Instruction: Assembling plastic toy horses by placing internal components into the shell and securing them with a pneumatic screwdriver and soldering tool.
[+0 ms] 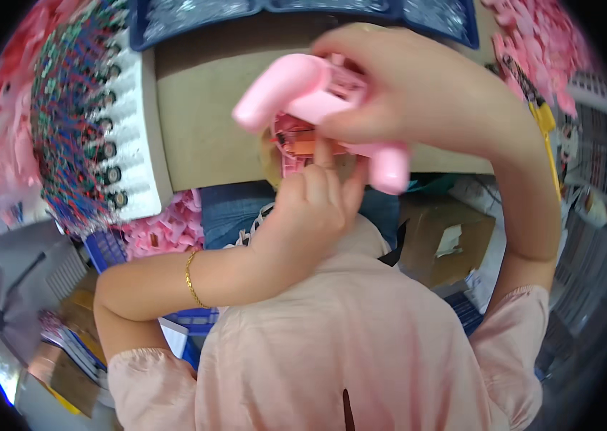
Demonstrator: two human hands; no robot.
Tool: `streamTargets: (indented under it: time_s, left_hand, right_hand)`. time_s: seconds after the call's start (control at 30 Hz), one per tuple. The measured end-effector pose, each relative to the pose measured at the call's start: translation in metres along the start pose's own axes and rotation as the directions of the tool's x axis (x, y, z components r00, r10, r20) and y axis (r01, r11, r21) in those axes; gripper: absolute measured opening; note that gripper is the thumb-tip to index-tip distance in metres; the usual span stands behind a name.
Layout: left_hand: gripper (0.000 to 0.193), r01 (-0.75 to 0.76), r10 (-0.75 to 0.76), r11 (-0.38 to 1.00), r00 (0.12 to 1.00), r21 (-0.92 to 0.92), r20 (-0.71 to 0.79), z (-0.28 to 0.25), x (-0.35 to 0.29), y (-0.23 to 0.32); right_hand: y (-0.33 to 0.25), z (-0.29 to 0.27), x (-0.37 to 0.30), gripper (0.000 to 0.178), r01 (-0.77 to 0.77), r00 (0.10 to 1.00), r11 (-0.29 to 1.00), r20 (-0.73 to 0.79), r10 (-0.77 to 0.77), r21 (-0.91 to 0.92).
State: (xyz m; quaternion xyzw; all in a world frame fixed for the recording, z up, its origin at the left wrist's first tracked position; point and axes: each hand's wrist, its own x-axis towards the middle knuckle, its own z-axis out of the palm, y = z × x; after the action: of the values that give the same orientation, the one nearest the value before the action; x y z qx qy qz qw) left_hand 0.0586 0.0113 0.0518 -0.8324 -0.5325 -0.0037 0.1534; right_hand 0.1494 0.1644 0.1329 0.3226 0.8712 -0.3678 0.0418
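Above the near edge of the tan table (203, 108), both my hands are on a pink plastic toy housing (282, 86) with rounded, tube-like ends. My right hand (418, 93) grips it from the right, thumb across the front and fingers behind, partly hidden. From below, my left hand (310, 208) has a finger pressed against an orange part (303, 146) in the housing's open inside. Its other fingers are curled at the lower edge. Red wires (285, 136) show beside the orange part. The housing is slightly blurred, and its exact kind is unclear.
A white foam tray (147, 136) with several small round parts and tangled wires stands at left. Dark blue trays (195, 27) of clear pieces line the back. Pink plastic parts (533, 36) pile up at far right, near a yellow-handled tool (544, 118). A cardboard box (454, 223) sits below.
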Motion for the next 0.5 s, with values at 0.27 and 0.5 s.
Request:
streamTargets:
  time_s: [0.27, 0.5]
  left_hand:
    - [0.041, -0.019, -0.025, 0.848, 0.997, -0.529, -0.075, 0.015, -0.027, -0.01]
    - [0.037, 0.256, -0.504, 0.593, 0.857, -0.763, -0.104, 0.028, -0.058, -0.037]
  right_hand:
    - [0.016, 0.018, -0.01, 0.063, 0.296, 0.955, 0.904, 0.12, -0.272, -0.309]
    - [0.019, 0.019, -0.008, 0.066, 0.303, 0.952, 0.889, 0.148, -0.267, -0.343]
